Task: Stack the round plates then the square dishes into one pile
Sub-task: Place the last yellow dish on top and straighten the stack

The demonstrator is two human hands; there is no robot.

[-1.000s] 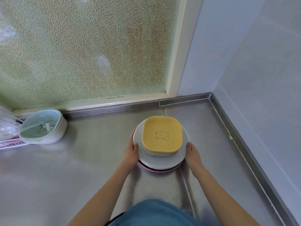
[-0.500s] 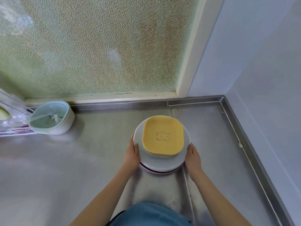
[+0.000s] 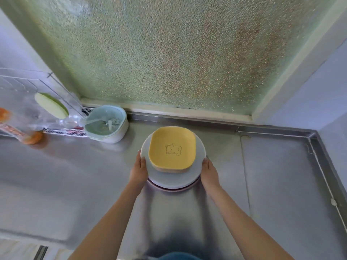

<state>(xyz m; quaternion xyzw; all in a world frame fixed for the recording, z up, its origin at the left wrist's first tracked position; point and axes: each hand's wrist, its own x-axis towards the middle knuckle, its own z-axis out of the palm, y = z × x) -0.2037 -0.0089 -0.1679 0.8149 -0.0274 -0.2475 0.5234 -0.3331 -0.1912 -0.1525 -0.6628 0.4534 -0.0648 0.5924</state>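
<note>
One pile stands in the middle of the steel counter. On top lies a yellow square dish (image 3: 172,148) with a bear drawing, with more square dishes under it. They rest on a white round plate (image 3: 169,180), and a pink round plate (image 3: 174,189) shows as a thin rim beneath. My left hand (image 3: 138,170) grips the pile's left edge. My right hand (image 3: 208,170) grips its right edge. Whether the pile touches the counter I cannot tell.
A pale green strainer bowl (image 3: 107,123) sits at the back left, beside a wire rack (image 3: 33,102) with a clear cover and a green sponge. The frosted window (image 3: 169,53) is behind. A raised counter rim (image 3: 319,152) runs along the back and right.
The view has swung left and up, bringing the wire rack and sponge into sight. Both hands keep their grip on the pile's sides.
</note>
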